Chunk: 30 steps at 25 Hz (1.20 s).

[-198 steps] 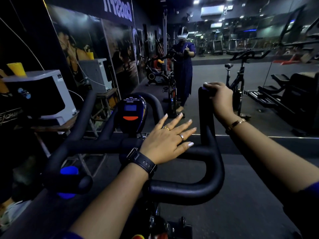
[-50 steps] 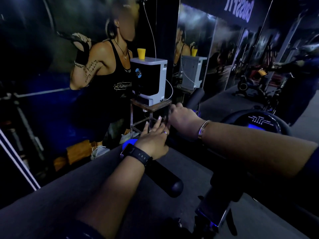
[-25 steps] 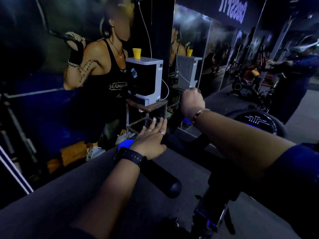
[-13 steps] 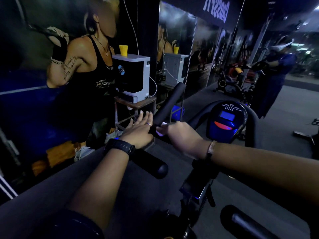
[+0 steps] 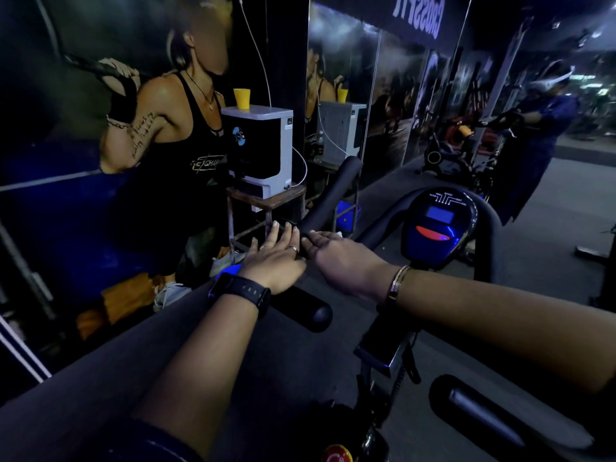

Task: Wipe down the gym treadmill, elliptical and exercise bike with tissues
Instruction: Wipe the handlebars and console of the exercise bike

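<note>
Mirrored gym wall; yellow cup (image 5: 241,99) atop purifier (image 5: 258,148); right hand (image 5: 346,261) grips handlebar (image 5: 333,186).

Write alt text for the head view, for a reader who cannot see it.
A person's right hand grips an exercise bike's black handlebar while the left hand lies flat beside it, fingers straight. The bike's blue-lit console stands to the right, in a dim gym.

Black bike (image 5: 383,345), close in front.
Its padded handlebar (image 5: 333,185) rises at a tilt, upper end free. The rounded console (image 5: 436,225) sits upright between the bars, with a lit blue screen above a red strip.
</note>
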{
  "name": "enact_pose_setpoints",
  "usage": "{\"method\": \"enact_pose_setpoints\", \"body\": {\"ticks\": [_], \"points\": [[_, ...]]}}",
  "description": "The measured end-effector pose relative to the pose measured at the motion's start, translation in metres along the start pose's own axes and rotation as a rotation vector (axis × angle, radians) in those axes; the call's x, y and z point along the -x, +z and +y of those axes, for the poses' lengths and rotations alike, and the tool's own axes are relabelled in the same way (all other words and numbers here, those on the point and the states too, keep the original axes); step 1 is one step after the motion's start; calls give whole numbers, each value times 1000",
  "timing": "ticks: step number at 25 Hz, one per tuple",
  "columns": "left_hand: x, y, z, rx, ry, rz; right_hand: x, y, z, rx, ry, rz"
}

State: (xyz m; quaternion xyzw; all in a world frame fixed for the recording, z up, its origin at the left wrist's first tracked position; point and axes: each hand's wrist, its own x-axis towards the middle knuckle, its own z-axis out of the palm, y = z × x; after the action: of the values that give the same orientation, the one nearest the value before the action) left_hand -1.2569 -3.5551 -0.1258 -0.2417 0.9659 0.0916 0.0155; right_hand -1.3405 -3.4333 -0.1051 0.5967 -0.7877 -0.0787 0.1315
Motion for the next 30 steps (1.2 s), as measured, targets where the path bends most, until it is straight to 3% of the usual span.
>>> {"method": "enact_pose_setpoints", "body": {"ticks": [4,10,16,21,25,30], "points": [[3,-1,2,32,4,-5,60,-14,-7,182,42,-34],[5,-4,1,32,-1,-11,37,-38,22,36,25,141],[8,-5,6,-48,-29,-44,52,-21,0,163,50,31],[10,-5,9,-24,-29,-53,53,-30,16,80,321,45],[9,-4,6,79,-14,-36,52,-37,-1,73,287,57],[9,-6,7,92,-11,-39,21,-53,47,242,363,144]]}}
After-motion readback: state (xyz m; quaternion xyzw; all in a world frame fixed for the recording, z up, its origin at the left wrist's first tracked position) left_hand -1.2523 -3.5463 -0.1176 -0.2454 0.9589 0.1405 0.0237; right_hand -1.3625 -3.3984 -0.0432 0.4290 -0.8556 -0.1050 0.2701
